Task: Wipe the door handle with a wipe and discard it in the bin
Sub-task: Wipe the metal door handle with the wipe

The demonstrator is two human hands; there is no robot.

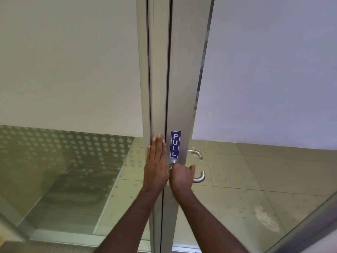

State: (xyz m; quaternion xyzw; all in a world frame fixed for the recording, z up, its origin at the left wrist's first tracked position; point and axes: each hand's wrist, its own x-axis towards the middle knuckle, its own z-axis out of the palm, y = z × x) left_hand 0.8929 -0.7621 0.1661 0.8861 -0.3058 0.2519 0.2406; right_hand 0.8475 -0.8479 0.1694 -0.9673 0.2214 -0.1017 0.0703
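Observation:
A silver lever door handle (pixel 199 178) sticks out from the aluminium stile of a glass door (pixel 182 88), just below a blue PULL sign (pixel 175 144). My right hand (pixel 181 177) is closed around the handle near its base, hiding most of the grip. No wipe shows in that hand or anywhere else. My left hand (pixel 156 165) lies flat, fingers together, against the fixed frame (pixel 158 88) to the left of the door gap. A second handle (pixel 197 154) shows through the glass on the far side.
Frosted glass panels fill the upper left and right. Below them, clear glass shows tiled floor (pixel 237 189) beyond and a dotted strip (pixel 73 143) at left. A pale smear (pixel 267 220) marks the lower right. No bin is in view.

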